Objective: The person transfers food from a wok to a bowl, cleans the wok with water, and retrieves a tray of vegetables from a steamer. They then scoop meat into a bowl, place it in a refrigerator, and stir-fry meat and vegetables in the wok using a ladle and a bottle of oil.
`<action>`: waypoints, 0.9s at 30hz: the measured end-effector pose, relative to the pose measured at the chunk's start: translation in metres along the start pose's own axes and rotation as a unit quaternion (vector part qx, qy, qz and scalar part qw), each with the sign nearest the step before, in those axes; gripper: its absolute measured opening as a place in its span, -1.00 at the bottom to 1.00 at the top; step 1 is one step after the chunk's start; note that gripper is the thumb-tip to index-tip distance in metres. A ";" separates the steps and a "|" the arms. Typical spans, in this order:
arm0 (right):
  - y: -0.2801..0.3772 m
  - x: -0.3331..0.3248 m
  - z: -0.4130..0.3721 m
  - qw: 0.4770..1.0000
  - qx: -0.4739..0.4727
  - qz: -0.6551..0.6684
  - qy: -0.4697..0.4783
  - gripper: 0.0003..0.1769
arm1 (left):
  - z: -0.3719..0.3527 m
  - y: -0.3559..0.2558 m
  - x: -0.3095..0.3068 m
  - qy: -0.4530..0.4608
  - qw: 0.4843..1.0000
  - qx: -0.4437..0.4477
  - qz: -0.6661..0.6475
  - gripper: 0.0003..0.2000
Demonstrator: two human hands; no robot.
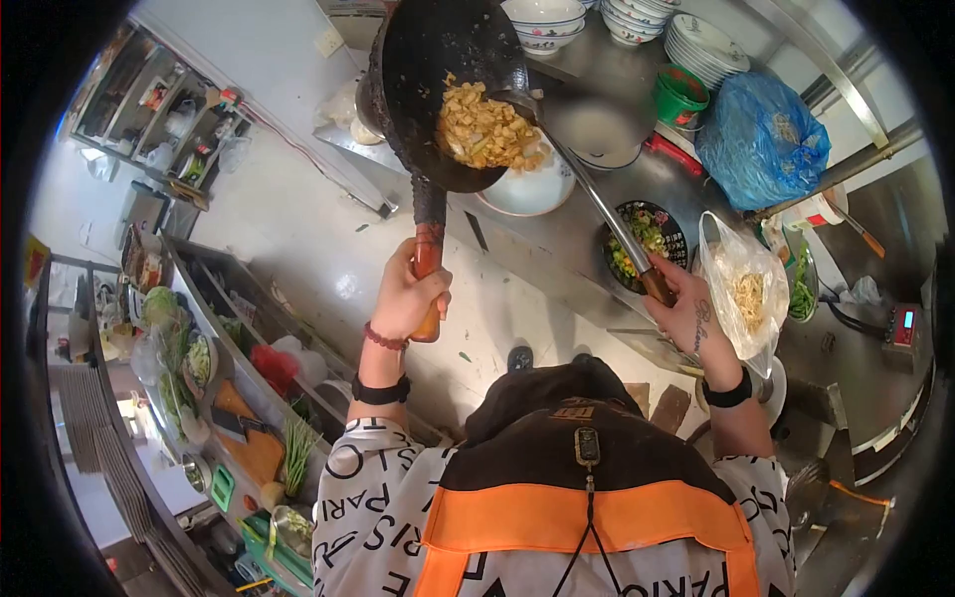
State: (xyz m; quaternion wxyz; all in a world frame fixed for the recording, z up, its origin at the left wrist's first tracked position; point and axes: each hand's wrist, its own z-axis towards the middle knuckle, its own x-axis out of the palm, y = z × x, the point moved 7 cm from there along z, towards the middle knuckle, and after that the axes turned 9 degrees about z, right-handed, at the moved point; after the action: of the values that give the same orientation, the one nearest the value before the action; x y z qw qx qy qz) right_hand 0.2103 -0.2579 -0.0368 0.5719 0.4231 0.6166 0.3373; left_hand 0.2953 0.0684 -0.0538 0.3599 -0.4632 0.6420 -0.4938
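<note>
So, from the head camera's angle: the left hand [411, 291] has its grip wrapped snugly around the wooden handle [429, 254] of a big black wok [413, 70]. The wok's tipped, with a pile of chopped, brownish-yellow food [482, 124] bunched up at its lip, right over a pale bowl [532, 191] at the worktop's [570, 82] edge. Can't tell from here if any of it has landed in there tbh.

Right hand [686, 310] has its grip closed on the brown end of a long metal ladle [594, 186], and the ladle's head is in the wok, right up against the food. Just below that shaft there's a black dish [679, 239] of chopped green and yellow bits, partly hidden by the ladle. A clear bag of noodle-like strands [748, 296] sits right next to the right hand.

Further back you've got another bowl [597, 129], a red handle [673, 154], a green tub [680, 95], a bulging blue bag [764, 141] and stacked plates [704, 45]. Over on the left, a knife [229, 425] is lying on a cutting board [261, 456].
</note>
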 end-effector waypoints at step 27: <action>0.020 0.006 -0.026 0.993 -0.015 -0.111 -0.032 -0.41 | 0.010 0.016 -0.009 0.005 0.998 0.031 0.046 -0.65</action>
State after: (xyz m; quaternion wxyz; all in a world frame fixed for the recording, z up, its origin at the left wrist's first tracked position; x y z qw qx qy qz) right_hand 0.1871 -0.2426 -0.0182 0.6314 0.3539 0.6363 0.2669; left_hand 0.3036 0.0750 -0.0722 0.3931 -0.4195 0.6488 -0.4986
